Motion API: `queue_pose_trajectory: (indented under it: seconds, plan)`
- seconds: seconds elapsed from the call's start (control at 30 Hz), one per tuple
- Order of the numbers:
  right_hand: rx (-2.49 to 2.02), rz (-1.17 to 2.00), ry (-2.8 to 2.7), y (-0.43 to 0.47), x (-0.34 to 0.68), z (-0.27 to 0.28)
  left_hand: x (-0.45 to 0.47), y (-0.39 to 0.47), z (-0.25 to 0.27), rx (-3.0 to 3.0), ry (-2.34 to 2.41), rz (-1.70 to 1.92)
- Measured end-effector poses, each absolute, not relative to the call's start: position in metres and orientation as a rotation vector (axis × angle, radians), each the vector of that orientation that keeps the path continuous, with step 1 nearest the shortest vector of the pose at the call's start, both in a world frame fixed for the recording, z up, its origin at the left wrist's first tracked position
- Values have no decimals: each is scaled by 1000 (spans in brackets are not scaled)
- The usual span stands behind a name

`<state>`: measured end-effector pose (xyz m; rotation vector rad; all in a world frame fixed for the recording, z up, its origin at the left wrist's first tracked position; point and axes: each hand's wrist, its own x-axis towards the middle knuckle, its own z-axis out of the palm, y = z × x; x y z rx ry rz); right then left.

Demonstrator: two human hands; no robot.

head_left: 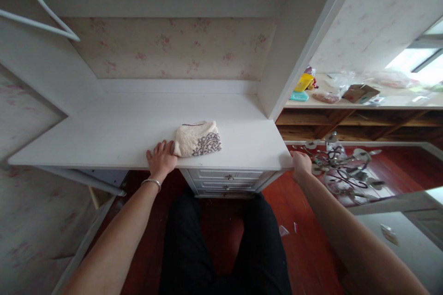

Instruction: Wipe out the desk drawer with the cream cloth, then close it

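Observation:
A folded cream towel (pixel 197 139) with a dark scroll pattern lies on the white desk (pixel 124 120). My left hand (pixel 162 159), a bangle on its wrist, rests on the desk's front edge with fingers spread. Its fingertips are at the towel's left side; whether they press on it I cannot tell. At the desk's front right corner, my right hand (pixel 302 163) is closed around the edge, with some fingers hidden. Below the top is a drawer unit (pixel 226 179) with small knobs.
Above the desk is a white hutch (pixel 301 32); a white cable (pixel 51 27) hangs at upper left. To the right, a chandelier (pixel 346 166) lies on the red floor (pixel 294 258). Beyond it, a low shelf unit (pixel 346 124) bears bags and a cardboard box (pixel 360 93).

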<state>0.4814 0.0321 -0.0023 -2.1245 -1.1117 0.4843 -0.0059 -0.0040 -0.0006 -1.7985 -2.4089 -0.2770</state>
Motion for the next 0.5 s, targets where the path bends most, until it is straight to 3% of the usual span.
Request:
queue_pose_trajectory:
  seconds: [0.17, 0.33, 0.5]
  plan:
    - [-1870, 241, -963, -22, 458, -24, -6, -4, -1, -1794, -2428, -273]
    - [-1734, 787, -1754, -59, 383, -55, -6, -5, -1, -1802, -2445, -251]
    - [-1824, 936, -2298, -54, 324, -64, -6, -6, 0, -1809, -2475, -258]
